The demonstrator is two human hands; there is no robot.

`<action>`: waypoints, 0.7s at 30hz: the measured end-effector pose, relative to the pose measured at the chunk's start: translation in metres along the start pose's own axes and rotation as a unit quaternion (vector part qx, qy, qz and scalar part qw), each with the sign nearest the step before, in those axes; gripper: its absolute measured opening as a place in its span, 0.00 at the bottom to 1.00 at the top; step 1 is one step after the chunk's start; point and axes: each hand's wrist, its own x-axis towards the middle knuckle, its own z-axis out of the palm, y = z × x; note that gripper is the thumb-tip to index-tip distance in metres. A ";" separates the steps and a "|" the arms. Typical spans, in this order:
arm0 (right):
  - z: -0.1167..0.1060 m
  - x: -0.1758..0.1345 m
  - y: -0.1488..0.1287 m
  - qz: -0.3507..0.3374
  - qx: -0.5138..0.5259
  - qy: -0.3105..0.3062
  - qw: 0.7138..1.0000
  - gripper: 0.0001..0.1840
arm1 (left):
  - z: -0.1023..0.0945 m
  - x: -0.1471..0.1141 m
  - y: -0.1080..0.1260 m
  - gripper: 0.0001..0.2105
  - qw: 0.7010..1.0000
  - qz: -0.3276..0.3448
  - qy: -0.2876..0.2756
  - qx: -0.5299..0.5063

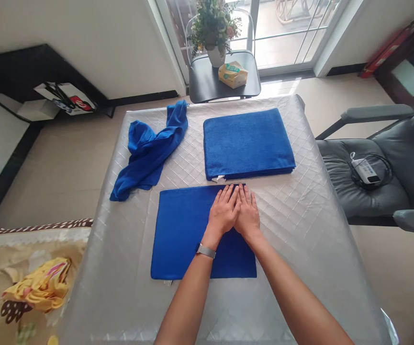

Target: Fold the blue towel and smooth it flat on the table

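Observation:
A blue towel (181, 230), folded into a flat rectangle, lies on the table in front of me. Both palms press on its upper right part: my left hand (224, 210) and my right hand (248, 211) lie side by side and touch, fingers stretched out towards the far edge. Neither hand grips anything. Just beyond them sits a stack of folded blue towels (248, 141), a white tag showing at its near left corner. Crumpled at the far left of the table is another blue towel (149, 153). A watch is on my left wrist.
A silver quilted cover (300, 268) lies over the table. Behind it stands a dark chair (199, 84) bearing a potted plant (216, 43) and a tissue pack (233, 74). To the right, a grey armchair (389, 196) holds a white device with a cable. Yellow cloth (45, 285) lies at lower left.

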 end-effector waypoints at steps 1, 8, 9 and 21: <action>0.001 0.001 0.000 0.004 0.001 0.005 1.000 0.34 | 0.001 -0.002 -0.003 0.26 1.000 -0.011 0.003 0.005; 0.000 0.003 -0.006 0.025 0.007 0.032 0.999 0.33 | -0.009 -0.033 -0.058 0.29 0.998 -0.045 0.014 0.048; 0.000 0.003 -0.006 0.025 0.002 0.032 0.999 0.33 | -0.012 -0.038 -0.068 0.29 0.997 -0.053 0.016 0.051; 0.002 0.005 -0.003 0.021 -0.072 0.001 0.997 0.34 | -0.033 -0.090 -0.172 0.31 0.991 -0.113 0.063 0.034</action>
